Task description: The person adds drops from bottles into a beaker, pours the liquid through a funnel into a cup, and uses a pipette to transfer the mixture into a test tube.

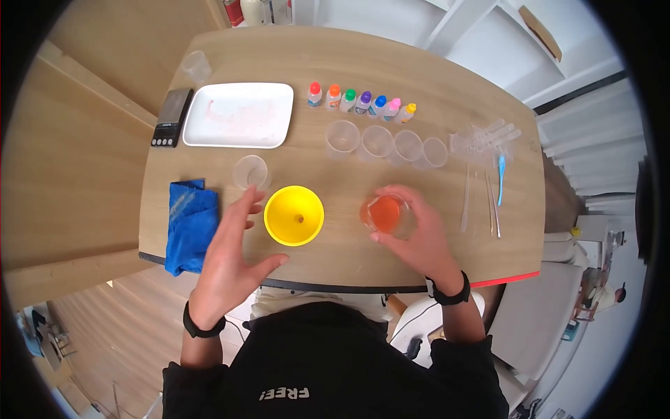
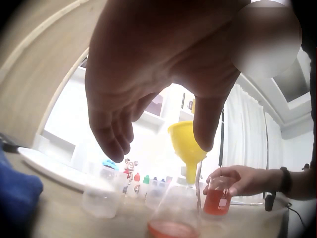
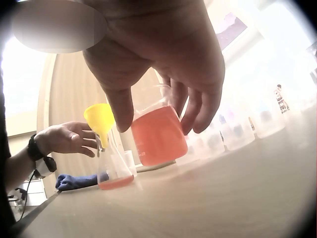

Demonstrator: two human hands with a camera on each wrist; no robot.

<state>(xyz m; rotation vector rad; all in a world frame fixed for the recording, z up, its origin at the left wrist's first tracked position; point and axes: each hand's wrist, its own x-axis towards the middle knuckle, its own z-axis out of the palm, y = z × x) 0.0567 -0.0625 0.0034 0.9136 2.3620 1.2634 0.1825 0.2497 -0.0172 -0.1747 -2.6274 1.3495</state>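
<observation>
right of frame centre, the right hand (image 1: 426, 239) grips the beaker (image 1: 384, 214), rightward of the upright yellow funnel (image 1: 287, 209), to which the spread left hand (image 1: 229, 260) is nearer.

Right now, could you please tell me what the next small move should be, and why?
I would probably steady the flask with the left hand: that hand is open beside it and holds nothing, the funnel sits in the flask's neck, and the right hand holds a beaker of red liquid.
</observation>
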